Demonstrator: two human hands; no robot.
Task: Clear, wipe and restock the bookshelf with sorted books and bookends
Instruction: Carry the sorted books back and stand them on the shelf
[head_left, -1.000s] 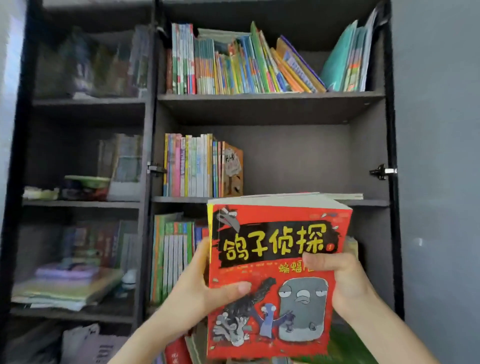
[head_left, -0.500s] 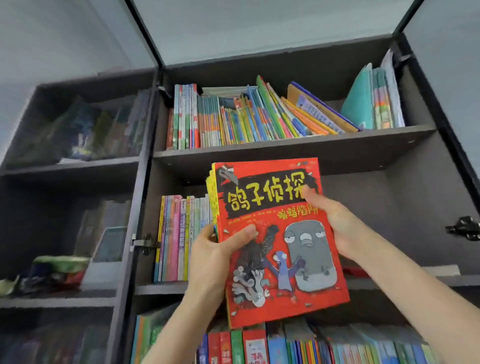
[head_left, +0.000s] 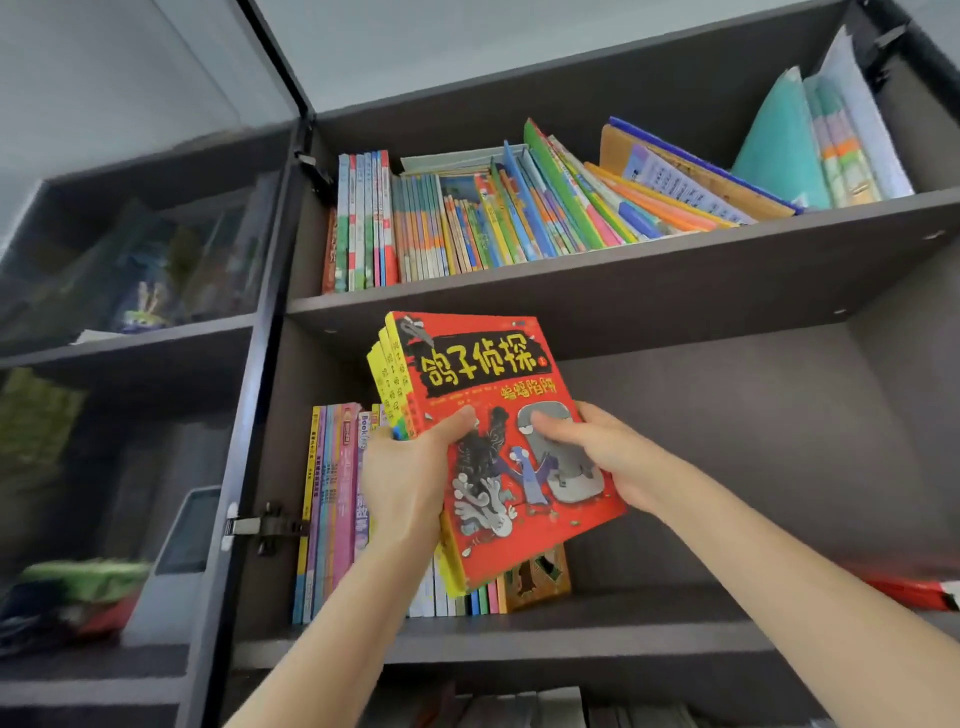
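I hold a stack of red books (head_left: 483, 374) with yellow spines and a cartoon cover, tilted, in front of the middle shelf (head_left: 597, 618) of the dark bookshelf. My left hand (head_left: 405, 478) grips the stack at its spine side, thumb on the cover. My right hand (head_left: 597, 447) grips its right edge, thumb on the cover. Behind the stack a row of upright books (head_left: 332, 509) stands at the shelf's left, ended by an orange bookend (head_left: 537, 579).
The top shelf (head_left: 623, 270) carries many thin books, upright at left and leaning at right, plus teal folders (head_left: 789, 145). A red object (head_left: 904, 590) lies at the middle shelf's right. A glass-door cabinet (head_left: 130, 364) is at the left, a hinge (head_left: 260, 525) on its frame.
The stack rose from below the middle shelf up to that shelf's opening and tilted left. My view swung upward. Both hands kept their hold.
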